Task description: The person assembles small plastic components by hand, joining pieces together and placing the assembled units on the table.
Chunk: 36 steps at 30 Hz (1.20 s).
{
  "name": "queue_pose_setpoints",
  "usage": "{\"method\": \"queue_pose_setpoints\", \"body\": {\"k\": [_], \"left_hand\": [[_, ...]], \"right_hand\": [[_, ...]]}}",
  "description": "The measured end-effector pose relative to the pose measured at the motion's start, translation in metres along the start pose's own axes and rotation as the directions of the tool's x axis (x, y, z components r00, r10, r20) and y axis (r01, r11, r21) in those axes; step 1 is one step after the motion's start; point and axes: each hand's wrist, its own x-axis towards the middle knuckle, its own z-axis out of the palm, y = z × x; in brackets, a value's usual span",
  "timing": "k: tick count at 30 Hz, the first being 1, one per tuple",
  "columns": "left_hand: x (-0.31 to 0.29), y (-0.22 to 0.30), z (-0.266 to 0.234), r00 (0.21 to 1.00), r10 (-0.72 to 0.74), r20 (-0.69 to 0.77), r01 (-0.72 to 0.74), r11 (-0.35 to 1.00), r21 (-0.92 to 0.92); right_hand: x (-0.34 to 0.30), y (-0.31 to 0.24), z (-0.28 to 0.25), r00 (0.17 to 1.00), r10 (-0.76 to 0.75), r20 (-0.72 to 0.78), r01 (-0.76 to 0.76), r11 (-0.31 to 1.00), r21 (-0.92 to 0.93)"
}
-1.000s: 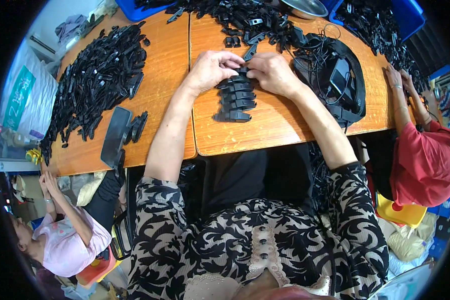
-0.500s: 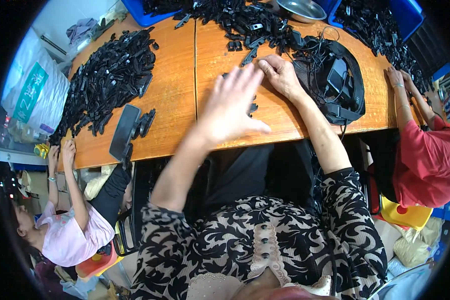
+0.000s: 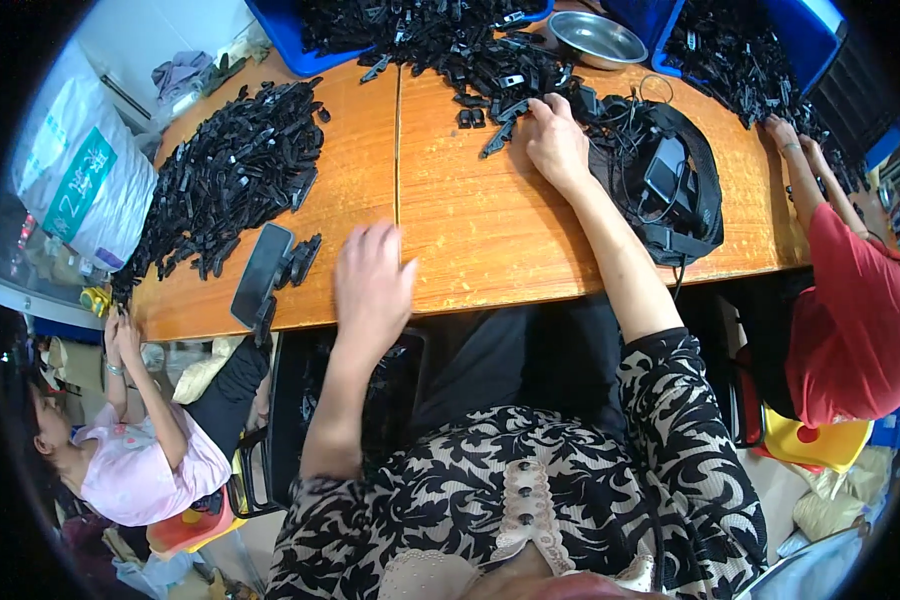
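Observation:
My right hand [image 3: 557,145] reaches the near edge of a heap of small black plastic parts [image 3: 460,45], its fingers curled among them. What is between those fingertips is hidden. A longer black part [image 3: 505,130] lies just left of this hand. Over the table's front edge, my left hand [image 3: 373,285] is smeared by motion, fingers stretched out and thumb apart, with no object visible in it. Below it, at my lap, sits a dark tray [image 3: 410,385] with black pieces inside, partly covered by my forearm.
A phone-like dark slab [image 3: 261,275] leans at the table edge beside another black heap [image 3: 235,165]. A black mesh strap with cables [image 3: 705,160] lies right of my right hand. Behind are a metal bowl [image 3: 598,42] and blue bins [image 3: 315,62]. Co-workers sit on both sides.
My left hand has moved left and back toward the table edge. My right hand has gone forward to the heap. Small black pieces near my hands no longer show on that stretch of table.

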Motion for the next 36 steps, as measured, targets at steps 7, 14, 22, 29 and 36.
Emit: {"method": "queue_pose_setpoints", "body": {"k": [7, 14, 22, 29, 36], "left_hand": [[-0.078, -0.034, -0.049, 0.973, -0.197, -0.119, 0.222, 0.941, 0.254], [0.103, 0.044, 0.026, 0.983, 0.097, -0.157, -0.160, 0.870, -0.466], [0.168, 0.030, 0.097, 0.995, 0.097, -0.017, -0.094, 0.886, -0.455], [0.108, -0.006, 0.080, 0.986, 0.096, -0.136, -0.133, 0.944, -0.300], [0.103, -0.014, 0.075, 0.991, -0.083, -0.101, 0.020, 0.861, -0.509]], "right_hand": [[0.002, 0.014, 0.014, 0.999, 0.016, -0.038, -0.026, 0.965, -0.260], [-0.015, 0.015, 0.004, 0.992, -0.124, 0.003, 0.123, 0.983, -0.139], [-0.012, 0.014, 0.001, 0.991, -0.133, 0.031, 0.134, 0.989, -0.061], [-0.010, -0.004, -0.011, 0.963, -0.180, 0.202, 0.180, 0.984, 0.020], [-0.018, -0.011, -0.030, 0.923, -0.075, 0.377, 0.109, 0.992, -0.070]]}}
